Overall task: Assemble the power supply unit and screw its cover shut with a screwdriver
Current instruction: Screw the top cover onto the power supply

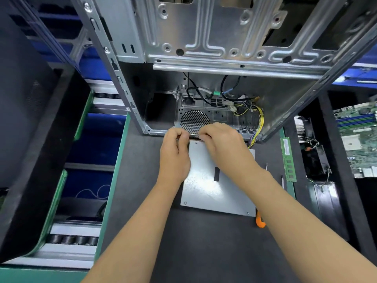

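The grey metal power supply unit lies flat on the dark mat, its plain cover facing up with screws at its corners. Its far edge meets the open computer case. My left hand and my right hand both pinch that far edge with curled fingers, just below the perforated fan grille. Yellow and black cables run from the unit's right far corner into the case. An orange screwdriver handle pokes out from under the unit's near right corner.
A green memory stick lies right of the unit. A motherboard and a heatsink sit on the black surface further right. Blue bins and a roller track are at the left, beside the green table edge.
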`<control>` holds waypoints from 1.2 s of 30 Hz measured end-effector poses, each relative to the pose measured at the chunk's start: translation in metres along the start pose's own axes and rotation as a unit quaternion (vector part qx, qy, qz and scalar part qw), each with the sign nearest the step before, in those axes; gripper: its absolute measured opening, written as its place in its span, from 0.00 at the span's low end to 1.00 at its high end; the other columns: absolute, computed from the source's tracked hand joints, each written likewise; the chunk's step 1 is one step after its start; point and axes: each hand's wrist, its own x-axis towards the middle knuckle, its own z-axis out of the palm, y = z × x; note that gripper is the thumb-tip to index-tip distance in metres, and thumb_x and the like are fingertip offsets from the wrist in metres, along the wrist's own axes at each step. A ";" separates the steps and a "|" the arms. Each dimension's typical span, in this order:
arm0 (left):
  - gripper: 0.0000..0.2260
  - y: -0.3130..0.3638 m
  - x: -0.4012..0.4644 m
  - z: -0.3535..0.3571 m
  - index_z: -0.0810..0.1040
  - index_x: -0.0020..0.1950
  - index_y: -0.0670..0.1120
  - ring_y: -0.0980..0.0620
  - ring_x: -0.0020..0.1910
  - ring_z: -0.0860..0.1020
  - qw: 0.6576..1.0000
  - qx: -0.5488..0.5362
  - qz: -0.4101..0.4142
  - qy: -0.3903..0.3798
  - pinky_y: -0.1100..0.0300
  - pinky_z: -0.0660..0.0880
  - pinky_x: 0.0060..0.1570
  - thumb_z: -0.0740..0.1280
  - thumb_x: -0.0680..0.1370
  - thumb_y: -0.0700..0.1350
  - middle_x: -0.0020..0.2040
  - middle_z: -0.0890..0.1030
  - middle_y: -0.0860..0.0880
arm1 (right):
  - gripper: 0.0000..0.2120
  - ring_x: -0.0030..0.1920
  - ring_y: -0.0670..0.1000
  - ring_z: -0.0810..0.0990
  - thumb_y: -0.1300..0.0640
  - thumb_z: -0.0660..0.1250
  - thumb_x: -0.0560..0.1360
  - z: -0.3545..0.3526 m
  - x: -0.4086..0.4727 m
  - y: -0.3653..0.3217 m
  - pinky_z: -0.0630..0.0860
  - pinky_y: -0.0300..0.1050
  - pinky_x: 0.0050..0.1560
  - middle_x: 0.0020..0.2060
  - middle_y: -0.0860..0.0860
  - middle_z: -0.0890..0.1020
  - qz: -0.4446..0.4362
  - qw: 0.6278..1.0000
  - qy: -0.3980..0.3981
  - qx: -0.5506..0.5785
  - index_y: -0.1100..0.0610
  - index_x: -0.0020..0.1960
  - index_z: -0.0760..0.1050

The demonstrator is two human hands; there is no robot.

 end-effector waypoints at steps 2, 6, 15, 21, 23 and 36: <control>0.09 0.000 0.000 0.000 0.72 0.46 0.54 0.57 0.40 0.71 1.000 0.002 -0.004 0.001 0.68 0.68 0.42 0.59 0.85 0.43 0.46 0.77 0.50 | 0.05 0.49 0.55 0.78 0.63 0.67 0.78 -0.003 0.000 0.002 0.74 0.53 0.53 0.46 0.53 0.82 0.019 0.998 0.007 0.056 0.61 0.52 0.81; 0.10 0.000 0.000 0.001 0.72 0.46 0.54 0.56 0.42 0.72 1.000 -0.001 -0.004 0.002 0.68 0.68 0.43 0.59 0.84 0.43 0.47 0.77 0.48 | 0.08 0.45 0.48 0.78 0.64 0.69 0.76 -0.008 0.002 0.001 0.75 0.48 0.53 0.44 0.49 0.82 0.022 0.994 -0.011 0.103 0.58 0.54 0.81; 0.12 0.000 0.000 0.001 0.72 0.45 0.55 0.54 0.43 0.73 1.000 0.000 0.000 0.006 0.69 0.68 0.44 0.59 0.84 0.41 0.48 0.78 0.46 | 0.08 0.52 0.55 0.77 0.56 0.67 0.79 -0.013 0.011 -0.005 0.71 0.50 0.56 0.48 0.54 0.81 0.003 0.996 -0.086 0.022 0.58 0.52 0.84; 0.09 -0.002 0.000 0.001 0.73 0.46 0.51 0.51 0.44 0.74 1.000 -0.004 -0.004 0.000 0.66 0.70 0.44 0.59 0.84 0.40 0.48 0.78 0.45 | 0.08 0.57 0.54 0.75 0.55 0.65 0.81 -0.004 0.017 -0.007 0.69 0.44 0.53 0.51 0.51 0.79 -0.037 0.987 -0.115 -0.109 0.54 0.56 0.81; 0.10 -0.003 0.000 0.001 0.73 0.46 0.52 0.53 0.42 0.73 1.000 -0.008 -0.006 -0.001 0.66 0.69 0.43 0.59 0.84 0.41 0.47 0.77 0.44 | 0.08 0.57 0.55 0.74 0.56 0.66 0.80 -0.002 0.018 -0.008 0.70 0.46 0.53 0.50 0.51 0.78 -0.036 0.985 -0.117 -0.120 0.54 0.56 0.81; 0.11 0.000 -0.001 0.001 0.72 0.45 0.56 0.54 0.43 0.73 1.000 -0.007 -0.011 0.001 0.69 0.69 0.43 0.60 0.84 0.42 0.48 0.78 0.46 | 0.07 0.53 0.55 0.78 0.54 0.70 0.76 -0.014 0.024 -0.012 0.71 0.46 0.52 0.49 0.52 0.82 0.036 0.988 -0.143 -0.040 0.56 0.52 0.83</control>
